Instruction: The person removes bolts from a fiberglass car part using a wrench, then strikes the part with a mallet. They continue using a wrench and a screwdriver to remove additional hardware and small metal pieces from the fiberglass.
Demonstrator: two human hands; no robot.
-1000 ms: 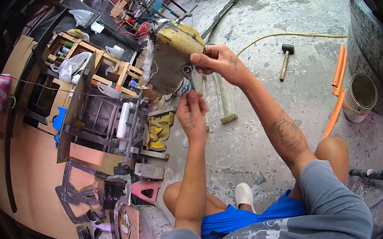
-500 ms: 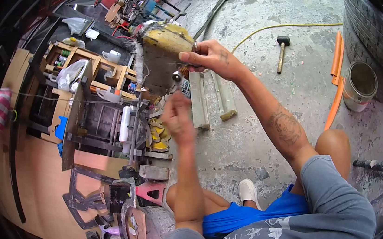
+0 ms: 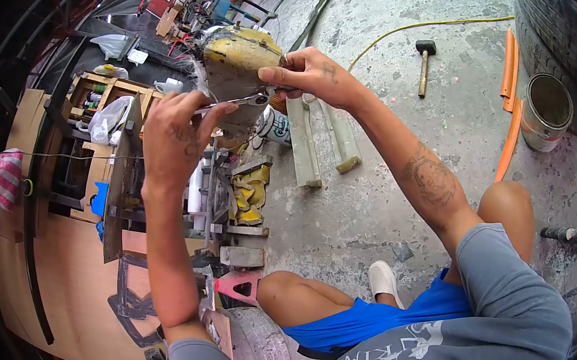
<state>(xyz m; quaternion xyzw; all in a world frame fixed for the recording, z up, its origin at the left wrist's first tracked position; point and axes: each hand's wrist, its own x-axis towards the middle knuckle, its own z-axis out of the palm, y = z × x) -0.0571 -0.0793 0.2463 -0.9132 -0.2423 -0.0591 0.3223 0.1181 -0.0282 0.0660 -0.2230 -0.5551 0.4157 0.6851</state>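
Observation:
My left hand (image 3: 178, 132) is closed around the handle of a metal ratchet wrench (image 3: 242, 102). The wrench lies across the front of a rough, fibrous-edged piece with a worn yellow top (image 3: 241, 50). Its round head sits close to the fingers of my right hand (image 3: 316, 78). That hand is closed at the right edge of the piece, thumb on the near side. What its fingers pinch there is partly hidden, and I cannot make it out. Behind and below the wrench head stands a white tub with a printed label (image 3: 274, 126).
A black-headed mallet (image 3: 424, 67), a yellow hose (image 3: 413, 27), orange strips (image 3: 508, 97) and an open can (image 3: 547, 110) are on the concrete floor near a large tire (image 3: 554, 32). Two long moulded pieces (image 3: 305, 146) lie ahead. Wooden shelving (image 3: 100, 94) and a pink stand (image 3: 240, 286) are left.
My left hand has swung left and a little up, and the ratchet wrench now lies roughly level across the piece. My right hand stays at the edge. The view has shifted slightly.

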